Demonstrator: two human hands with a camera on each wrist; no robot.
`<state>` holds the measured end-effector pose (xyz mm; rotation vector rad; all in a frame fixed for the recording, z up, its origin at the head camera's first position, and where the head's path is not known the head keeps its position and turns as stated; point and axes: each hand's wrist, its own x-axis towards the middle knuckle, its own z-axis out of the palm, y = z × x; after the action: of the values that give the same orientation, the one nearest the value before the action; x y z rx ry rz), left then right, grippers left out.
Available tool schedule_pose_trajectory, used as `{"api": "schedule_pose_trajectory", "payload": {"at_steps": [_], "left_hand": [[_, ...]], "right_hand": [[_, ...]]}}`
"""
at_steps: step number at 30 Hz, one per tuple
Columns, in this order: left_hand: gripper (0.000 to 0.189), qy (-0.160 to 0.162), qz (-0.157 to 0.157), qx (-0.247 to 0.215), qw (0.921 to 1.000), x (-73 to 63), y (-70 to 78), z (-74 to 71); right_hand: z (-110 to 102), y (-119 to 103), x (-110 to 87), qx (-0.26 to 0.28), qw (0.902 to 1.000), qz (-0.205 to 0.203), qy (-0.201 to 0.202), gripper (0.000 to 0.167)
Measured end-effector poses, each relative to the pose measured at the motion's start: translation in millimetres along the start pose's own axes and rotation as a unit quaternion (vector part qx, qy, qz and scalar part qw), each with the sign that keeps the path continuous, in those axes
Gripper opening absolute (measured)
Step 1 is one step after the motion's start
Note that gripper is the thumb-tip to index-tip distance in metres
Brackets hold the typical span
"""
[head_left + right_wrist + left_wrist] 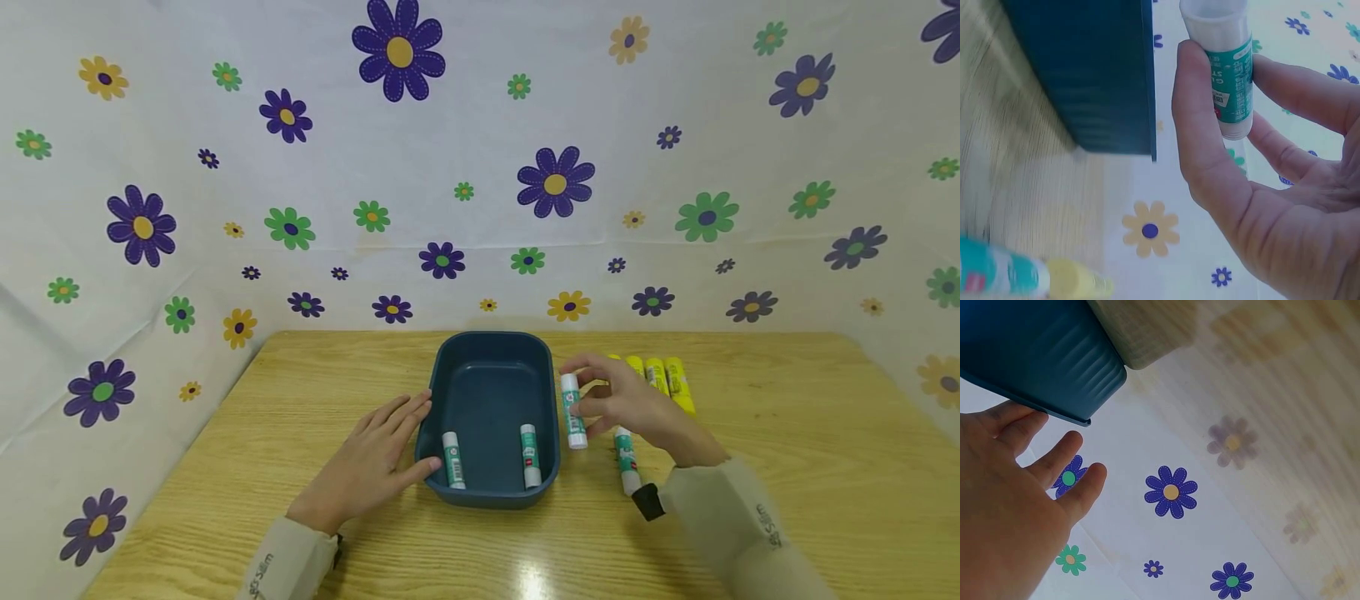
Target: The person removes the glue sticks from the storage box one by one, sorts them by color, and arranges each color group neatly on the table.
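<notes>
A dark blue plastic bin (491,500) sits on the table, with one green-and-white glue stick (453,460) at its left wall and another glue stick (530,456) at its right. My left hand (375,457) rests against the bin's left rim, fingers extended; the left wrist view shows its fingertips (1035,419) at the rim. Just outside the right wall, my right hand (622,400) pinches a glue stick (1233,84) between thumb and fingers, held nearly upright. Below that hand a further green glue stick (626,458) lies on the table, partly covered by the wrist.
Several yellow glue sticks (677,379) lie in a row behind my right hand, partly hidden by it. The wooden table (787,433) extends to both sides, and a flowered white sheet (480,150) hangs at its back edge.
</notes>
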<state>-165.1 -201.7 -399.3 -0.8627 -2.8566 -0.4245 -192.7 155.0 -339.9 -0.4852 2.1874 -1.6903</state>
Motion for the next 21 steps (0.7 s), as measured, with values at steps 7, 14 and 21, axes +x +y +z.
{"api": "schedule_pose_trajectory", "payload": {"at_steps": [7,14,21], "left_hand": [[0.079,-0.001,-0.002,0.000,1.0000,-0.6,-0.2,0.9],[0.079,0.006,-0.004,0.007,0.9999,-2.1,-0.9,1.1],[0.078,0.006,-0.001,0.005,1.0000,-0.2,-0.6,2.0]], "right_hand": [[-12,4,-13.5,-0.007,0.9999,0.001,0.012,0.045],[-19,10,-23.6,-0.009,0.9998,0.008,0.016,0.049],[-30,21,-37.1,-0.021,0.9988,0.035,0.027,0.052]]}}
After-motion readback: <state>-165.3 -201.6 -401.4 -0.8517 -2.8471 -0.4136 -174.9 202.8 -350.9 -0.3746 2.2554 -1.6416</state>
